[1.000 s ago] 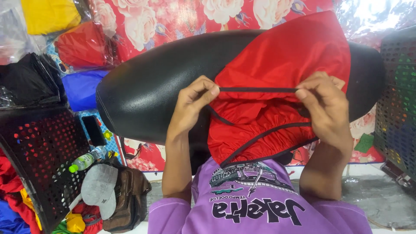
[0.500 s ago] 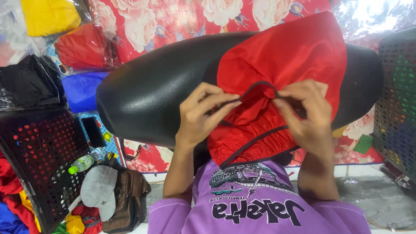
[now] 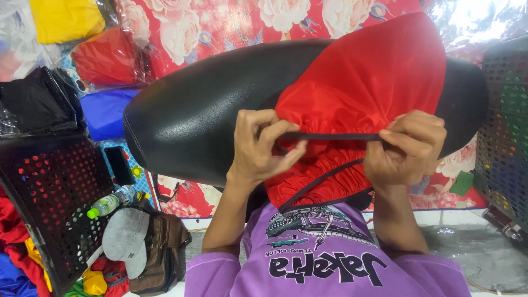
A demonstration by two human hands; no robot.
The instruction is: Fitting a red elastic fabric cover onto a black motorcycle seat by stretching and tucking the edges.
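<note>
Both hands pinching the black elastic hem (image 3: 335, 136) of a red fabric cover (image 3: 379, 88), left hand (image 3: 264, 146) and right hand (image 3: 407, 148) pulling it taut between them. Cover half drawn over a black padded seat (image 3: 203, 104). Off left, black perforated basket (image 3: 52, 192), grey cap (image 3: 125, 239), brown bag (image 3: 165, 247).

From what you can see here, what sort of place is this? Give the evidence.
Probably a small home workshop where seat covers are made or packed. Both hands stretch a red elastic-edged cover over a black seat; bagged coloured fabric and a black perforated basket lie about.
</note>
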